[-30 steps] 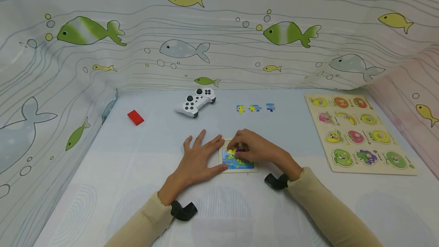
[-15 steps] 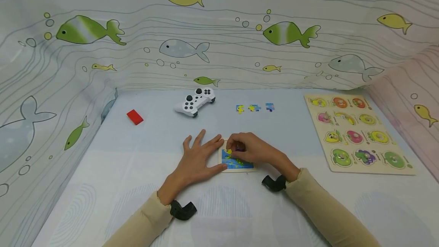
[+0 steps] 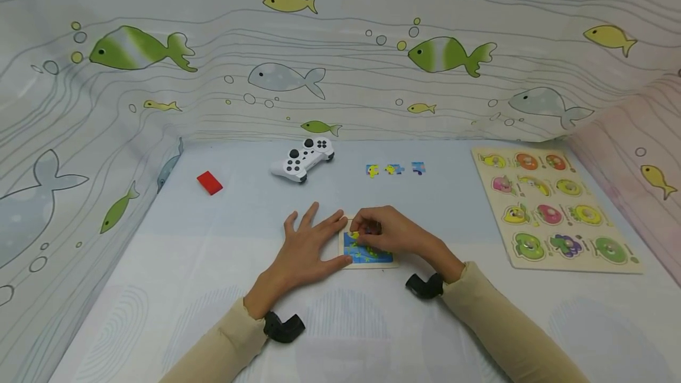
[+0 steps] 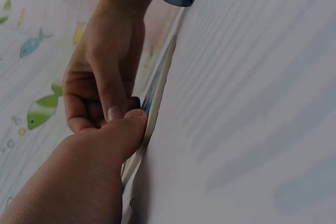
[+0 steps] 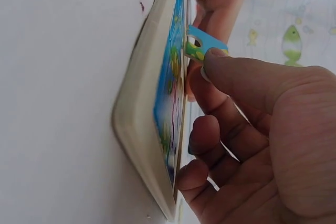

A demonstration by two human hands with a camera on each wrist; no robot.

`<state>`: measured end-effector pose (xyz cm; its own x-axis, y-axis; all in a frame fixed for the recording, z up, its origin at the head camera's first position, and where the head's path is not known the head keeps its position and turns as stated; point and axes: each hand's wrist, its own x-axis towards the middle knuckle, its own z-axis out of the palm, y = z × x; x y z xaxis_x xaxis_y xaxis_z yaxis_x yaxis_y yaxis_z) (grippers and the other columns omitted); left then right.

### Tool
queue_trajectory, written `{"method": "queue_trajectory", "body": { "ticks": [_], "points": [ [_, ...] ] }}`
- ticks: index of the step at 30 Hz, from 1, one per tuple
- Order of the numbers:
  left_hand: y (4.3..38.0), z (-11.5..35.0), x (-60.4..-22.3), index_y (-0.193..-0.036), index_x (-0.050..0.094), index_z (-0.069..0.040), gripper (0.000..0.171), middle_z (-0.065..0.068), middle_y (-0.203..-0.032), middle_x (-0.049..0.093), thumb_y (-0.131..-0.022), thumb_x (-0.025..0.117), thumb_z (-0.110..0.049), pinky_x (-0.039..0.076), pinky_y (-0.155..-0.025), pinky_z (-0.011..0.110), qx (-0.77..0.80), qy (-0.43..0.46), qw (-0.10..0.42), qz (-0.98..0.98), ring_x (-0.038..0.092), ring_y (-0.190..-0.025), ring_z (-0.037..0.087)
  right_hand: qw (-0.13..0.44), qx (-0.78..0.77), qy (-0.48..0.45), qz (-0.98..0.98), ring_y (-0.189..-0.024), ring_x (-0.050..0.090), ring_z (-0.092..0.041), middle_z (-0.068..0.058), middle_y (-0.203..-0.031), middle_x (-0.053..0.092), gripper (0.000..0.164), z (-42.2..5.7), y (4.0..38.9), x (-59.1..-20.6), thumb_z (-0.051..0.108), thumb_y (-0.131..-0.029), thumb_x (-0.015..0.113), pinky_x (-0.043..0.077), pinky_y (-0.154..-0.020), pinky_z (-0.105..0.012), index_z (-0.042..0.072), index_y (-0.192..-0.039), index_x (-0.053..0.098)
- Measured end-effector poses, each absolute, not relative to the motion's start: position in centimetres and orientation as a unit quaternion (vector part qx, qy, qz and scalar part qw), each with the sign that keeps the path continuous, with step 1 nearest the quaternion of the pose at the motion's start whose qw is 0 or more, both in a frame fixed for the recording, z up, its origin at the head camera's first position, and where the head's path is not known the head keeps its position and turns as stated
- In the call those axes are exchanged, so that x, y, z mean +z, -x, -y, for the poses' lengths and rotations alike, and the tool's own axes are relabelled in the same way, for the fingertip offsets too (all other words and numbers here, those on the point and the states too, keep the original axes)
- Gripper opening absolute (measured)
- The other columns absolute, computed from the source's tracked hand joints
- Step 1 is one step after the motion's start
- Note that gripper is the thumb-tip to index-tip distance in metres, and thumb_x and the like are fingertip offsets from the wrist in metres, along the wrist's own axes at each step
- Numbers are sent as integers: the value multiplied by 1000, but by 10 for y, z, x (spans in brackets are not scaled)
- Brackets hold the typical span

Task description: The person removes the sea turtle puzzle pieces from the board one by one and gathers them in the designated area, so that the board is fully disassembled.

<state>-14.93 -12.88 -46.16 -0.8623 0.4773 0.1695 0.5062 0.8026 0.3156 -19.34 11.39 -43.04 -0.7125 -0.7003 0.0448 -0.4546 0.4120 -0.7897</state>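
A small jigsaw puzzle in a pale wooden frame [image 3: 372, 265] lies on the table, blue with yellow and green parts. My left hand [image 3: 304, 256] is spread flat at its left side, with thumb and forefinger touching the frame. My right hand [image 3: 396, 230] is over the puzzle. In the right wrist view, its thumb and forefinger pinch a blue, green and yellow puzzle piece [image 5: 203, 41], tilted against the picture surface [image 5: 173, 85]. The other right fingers curl near the frame, two fingertips right at its edge. Part of the picture is hidden under this hand.
Three loose puzzle pieces [image 3: 395, 168] lie in a row behind the frame. A white game controller [image 3: 304, 160] sits back left, with a red rectangular block [image 3: 210, 182] farther left. A wooden fruit puzzle board [image 3: 555, 211] lies at the right.
My right hand has shifted slightly, its curled fingers now covering more of the puzzle's upper part, and then stays nearly still. The left hand keeps its place on the frame.
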Motion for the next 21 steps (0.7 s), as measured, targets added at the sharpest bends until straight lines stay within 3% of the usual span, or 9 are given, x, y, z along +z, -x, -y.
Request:
{"method": "queue_trajectory", "body": {
  "ticks": [9,21],
  "points": [
    [148,129,-462,-153,48,-26,77,-11,-161,42,-89,58,-68,8,-115,71,-178,255,36,950,21,-156,41,141,-419,365,-819,-66,52,-9,2,-83,67,13,-114,193,-430,11,-94,73,45,-63,-21,12,-106,74],
    [147,129,-460,-153,48,-28,77,-11,-161,42,-89,59,-69,7,-115,72,-171,255,38,951,21,-156,41,115,-420,341,-833,-70,54,-12,5,-86,73,14,-122,201,-423,10,-93,74,47,-65,-23,16,-106,76]
  ]
}}
